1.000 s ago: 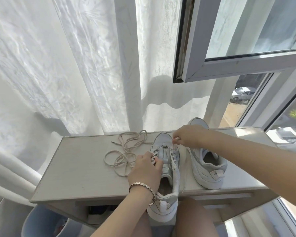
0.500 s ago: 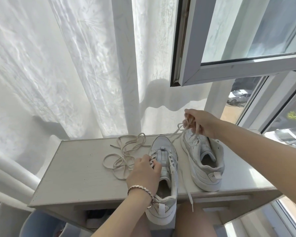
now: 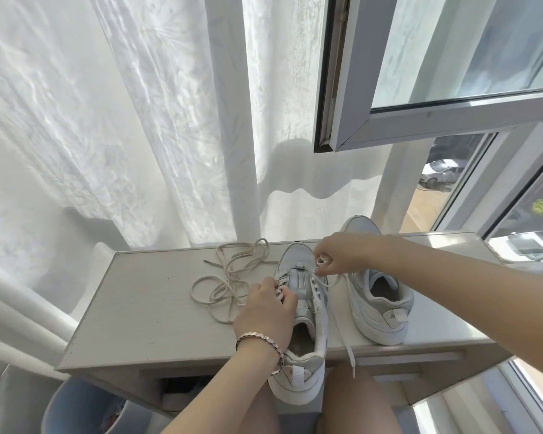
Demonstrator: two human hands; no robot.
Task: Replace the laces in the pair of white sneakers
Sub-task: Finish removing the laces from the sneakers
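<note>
Two white sneakers stand on a pale table [image 3: 145,308]. The near sneaker [image 3: 304,314] hangs over the front edge with its heel toward me. My left hand [image 3: 264,311] grips its left eyelet side. My right hand [image 3: 336,255] pinches a white lace [image 3: 345,327] just above the right eyelets near the toe; the lace's free end trails down past the table edge. The second sneaker [image 3: 380,302] sits to the right, unlaced. A loose beige lace [image 3: 229,277] lies tangled left of the shoes.
White curtains [image 3: 138,120] hang behind the table. An open window sash [image 3: 420,114] juts out overhead on the right. A blue bin [image 3: 76,408] stands under the table's left end. My bare knees show below the front edge.
My right hand came down from above the right sneaker, where it had pulled the lace up, back to the near sneaker's eyelets. My left hand stayed on the shoe.
</note>
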